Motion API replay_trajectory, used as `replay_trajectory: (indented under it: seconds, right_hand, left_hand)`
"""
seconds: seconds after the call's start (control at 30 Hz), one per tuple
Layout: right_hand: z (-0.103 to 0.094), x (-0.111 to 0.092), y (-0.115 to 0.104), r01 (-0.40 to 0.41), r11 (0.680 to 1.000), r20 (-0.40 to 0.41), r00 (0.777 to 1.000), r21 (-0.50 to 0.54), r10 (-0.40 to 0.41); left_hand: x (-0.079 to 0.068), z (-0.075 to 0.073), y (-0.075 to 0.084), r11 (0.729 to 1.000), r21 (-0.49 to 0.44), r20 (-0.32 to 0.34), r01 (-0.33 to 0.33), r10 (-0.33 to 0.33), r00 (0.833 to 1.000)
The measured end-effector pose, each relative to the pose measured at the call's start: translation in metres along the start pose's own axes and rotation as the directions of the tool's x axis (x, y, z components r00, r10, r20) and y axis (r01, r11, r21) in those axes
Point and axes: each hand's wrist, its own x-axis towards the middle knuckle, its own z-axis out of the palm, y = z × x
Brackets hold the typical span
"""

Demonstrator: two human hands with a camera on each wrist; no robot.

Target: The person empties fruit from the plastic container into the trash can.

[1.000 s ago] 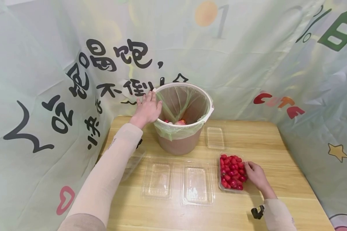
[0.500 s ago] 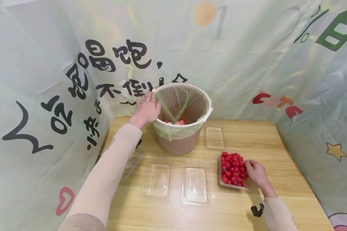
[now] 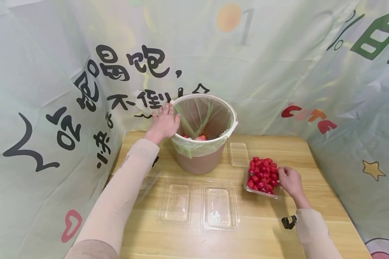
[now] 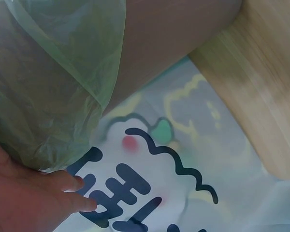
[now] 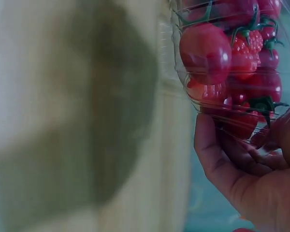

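Observation:
My right hand [image 3: 291, 181] grips the right side of a clear plastic box [image 3: 262, 193] heaped with small red fruit. Seen from the right wrist, the box is raised off the table, with fingers beneath its end and the thumb on its side. Through the plastic show cherry tomatoes [image 5: 205, 53] with green stems and a bumpy red berry [image 5: 245, 53]. My left hand [image 3: 163, 124] rests with straight fingers on the left rim of a brown bin [image 3: 201, 163]. A thin green bag [image 3: 194, 148] lines the bin, and some reddish fruit [image 3: 200, 138] lies inside.
Two clear trays, a left one [image 3: 175, 203] and a right one [image 3: 219, 205], lie on the wooden table [image 3: 256, 230]. Another clear tray [image 3: 238, 154] lies right of the bin, and a clear container [image 3: 147, 185] is partly behind the left arm. Printed cloth [image 3: 262, 72] surrounds the table.
My right hand has lifted the box of red fruit and moved it away from me, tilting it a little. The left hand stays on the bin's rim.

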Motion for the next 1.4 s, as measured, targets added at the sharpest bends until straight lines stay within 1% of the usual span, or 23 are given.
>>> replay_trajectory:
  seconds: [0.17,0.4,0.57,0.67,0.77,1.0,1.27,1.4]
  right_hand:
    - [-0.012,0.014,-0.024,0.027,0.999,0.008,1.000,0.044,-0.028]
    - [-0.033,0.034,-0.063,0.059,0.994,-0.009,0.998,0.089,-0.058]
    - [-0.048,0.046,-0.089,0.087,0.991,-0.021,0.996,0.097,-0.085]
    - [-0.054,0.052,-0.104,0.094,0.992,-0.034,0.995,0.083,-0.092]
    - [-0.059,0.057,-0.118,0.097,0.993,-0.023,0.995,0.069,-0.096]
    - [-0.066,0.064,-0.140,0.098,0.993,-0.009,0.995,0.065,-0.098]
    - [-0.078,0.069,-0.160,0.088,0.990,0.005,0.996,0.111,-0.089]
    - [-0.084,0.071,-0.174,0.106,0.992,-0.016,0.994,0.068,-0.105]
  left_hand:
    - [0.000,0.000,0.000,1.000,-0.014,0.003,0.000,0.000,1.000]
    - [-0.001,-0.001,0.002,1.000,-0.016,0.001,0.001,-0.001,1.000]
    - [-0.002,-0.002,0.003,1.000,-0.018,0.002,0.003,-0.003,1.000]
    - [-0.002,-0.001,0.002,1.000,-0.021,0.004,0.003,-0.003,1.000]
    - [-0.002,-0.001,0.001,1.000,-0.017,0.004,0.006,-0.006,1.000]
    - [-0.002,-0.002,0.000,1.000,-0.017,0.004,0.008,-0.007,1.000]
    - [-0.003,-0.004,0.003,1.000,-0.006,0.007,0.007,-0.007,1.000]
    - [-0.003,-0.004,0.002,1.000,-0.013,0.002,0.006,-0.006,1.000]
